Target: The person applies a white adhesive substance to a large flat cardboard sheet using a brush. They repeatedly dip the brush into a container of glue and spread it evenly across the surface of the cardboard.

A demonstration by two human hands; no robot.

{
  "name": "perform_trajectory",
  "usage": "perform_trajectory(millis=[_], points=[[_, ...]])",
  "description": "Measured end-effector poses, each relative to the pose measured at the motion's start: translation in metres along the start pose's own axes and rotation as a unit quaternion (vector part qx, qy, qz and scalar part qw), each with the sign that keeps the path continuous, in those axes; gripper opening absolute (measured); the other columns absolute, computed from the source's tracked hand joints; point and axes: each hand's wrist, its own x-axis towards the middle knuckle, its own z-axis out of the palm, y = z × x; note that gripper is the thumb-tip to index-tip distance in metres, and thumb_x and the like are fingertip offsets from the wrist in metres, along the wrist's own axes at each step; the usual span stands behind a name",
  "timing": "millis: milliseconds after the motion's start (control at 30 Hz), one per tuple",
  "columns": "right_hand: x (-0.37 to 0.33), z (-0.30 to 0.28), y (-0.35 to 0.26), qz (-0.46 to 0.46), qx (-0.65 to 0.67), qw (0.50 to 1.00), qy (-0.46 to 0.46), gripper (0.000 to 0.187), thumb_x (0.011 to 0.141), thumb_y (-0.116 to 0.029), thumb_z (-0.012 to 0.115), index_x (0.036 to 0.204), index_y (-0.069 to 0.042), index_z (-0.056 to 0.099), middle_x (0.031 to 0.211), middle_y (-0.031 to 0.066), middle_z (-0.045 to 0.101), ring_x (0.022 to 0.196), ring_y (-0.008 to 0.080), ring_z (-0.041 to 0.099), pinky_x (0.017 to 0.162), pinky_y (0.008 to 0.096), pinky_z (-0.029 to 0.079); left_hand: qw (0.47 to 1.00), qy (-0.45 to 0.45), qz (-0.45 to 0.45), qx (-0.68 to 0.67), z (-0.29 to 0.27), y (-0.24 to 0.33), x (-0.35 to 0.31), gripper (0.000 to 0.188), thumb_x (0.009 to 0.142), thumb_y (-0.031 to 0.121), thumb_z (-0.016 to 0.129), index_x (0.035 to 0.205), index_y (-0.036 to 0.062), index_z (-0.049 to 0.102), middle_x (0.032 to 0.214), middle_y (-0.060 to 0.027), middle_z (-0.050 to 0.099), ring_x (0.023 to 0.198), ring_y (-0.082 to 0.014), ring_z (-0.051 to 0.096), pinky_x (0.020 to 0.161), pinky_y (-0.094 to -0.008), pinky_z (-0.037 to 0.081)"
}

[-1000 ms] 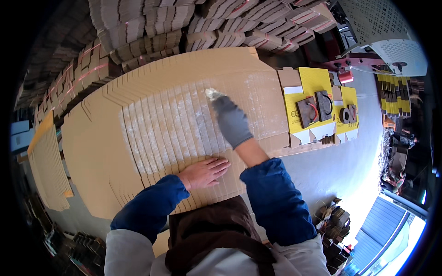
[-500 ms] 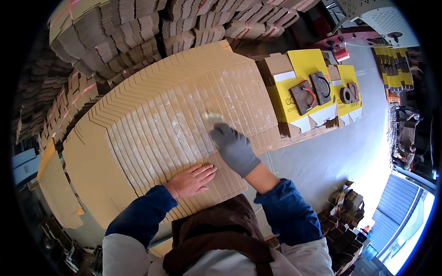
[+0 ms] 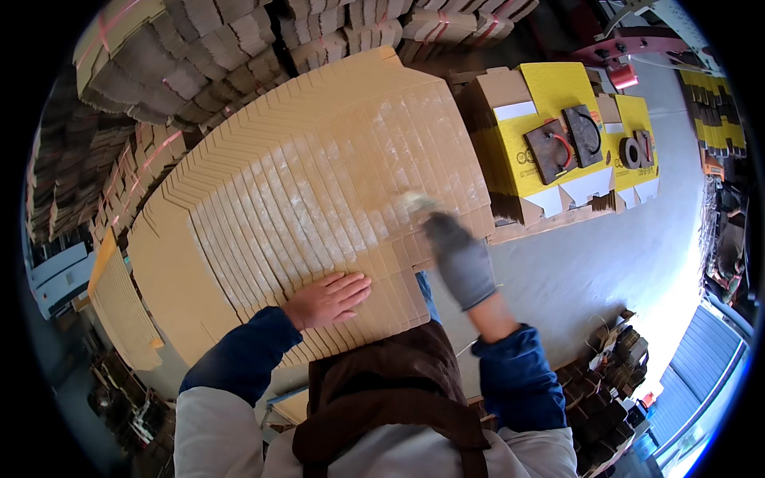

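Right hand [image 3: 460, 259], grey-gloved, closed on a pale brush [image 3: 416, 203], wiping it over fanned cardboard blanks [image 3: 319, 183].
Blanks lie overlapped mid-table so each flap strip is exposed to the brush; bare left hand [image 3: 327, 299] lies flat and open on the near edge, pinning them. Yellow blanks [image 3: 558, 88] with dark weights [image 3: 550, 151] far right; bundled stacks [image 3: 199, 56] behind.

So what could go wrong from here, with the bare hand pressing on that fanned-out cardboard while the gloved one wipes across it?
The right hand in a grey glove sweeps a pale pad or brush near the edge of the fanned cardboard blanks; a stroke might push the outer blanks off the spread. The bare left hand rests on the shiny coated strips, so it could pick up wet coating or be cut on an edge.
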Motion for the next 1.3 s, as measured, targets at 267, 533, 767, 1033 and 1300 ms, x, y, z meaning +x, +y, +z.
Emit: perform_trajectory(millis=[267,533,767,1033,1300], points=[[0.037,-0.033,-0.042,0.097,0.233,0.961,0.111,0.014,0.087,-0.007,0.067,0.1,-0.007,0.063,0.101,0.0156,0.065,0.08,0.0368,0.067,0.069,0.0414,0.054,1.0,0.029,-0.001,0.008,0.001,-0.001,0.001,0.051,0.096,0.038,0.057,0.141,0.0128,0.053,0.15,-0.0054,0.047,0.14,-0.0201,0.04,0.116,-0.0367,0.029],[0.065,0.009,-0.051,0.1,0.219,0.966,0.095,0.01,0.086,-0.011,0.066,0.095,-0.009,0.064,0.093,0.0154,0.064,0.073,0.0379,0.066,0.062,0.0436,0.054,0.999,0.022,0.001,0.023,0.008,-0.003,-0.002,0.051,0.099,0.038,0.052,0.143,0.0121,0.048,0.154,-0.0047,0.041,0.144,-0.0197,0.035,0.118,-0.0361,0.028],[0.06,0.007,-0.029,0.096,0.169,0.979,0.065,0.01,0.086,-0.013,0.066,0.094,-0.008,0.064,0.095,0.0163,0.065,0.073,0.0375,0.066,0.063,0.0434,0.054,1.0,0.008,-0.014,0.017,0.015,-0.001,-0.001,0.054,0.1,0.042,0.049,0.145,0.0132,0.047,0.154,-0.0033,0.042,0.143,-0.0192,0.036,0.118,-0.036,0.028],[0.024,-0.034,-0.032,0.038,0.075,0.992,-0.097,0.015,0.086,-0.004,0.064,0.1,-0.009,0.066,0.104,0.0142,0.063,0.08,0.0372,0.067,0.072,0.0417,0.055,0.999,0.03,-0.014,0.003,0.009,-0.003,-0.001,0.052,0.099,0.037,0.052,0.144,0.0117,0.047,0.154,-0.0052,0.042,0.143,-0.0202,0.037,0.118,-0.0368,0.029],[-0.013,-0.017,0.011,-0.048,0.051,0.997,-0.04,0.028,0.081,0.003,0.056,0.106,-0.006,0.066,0.115,0.0166,0.064,0.101,0.0346,0.064,0.083,0.0403,0.056,0.999,0.036,-0.006,0.002,-0.002,0.0,0.004,0.053,0.096,0.037,0.058,0.141,0.0114,0.051,0.151,-0.006,0.045,0.141,-0.0216,0.04,0.116,-0.0379,0.032]])
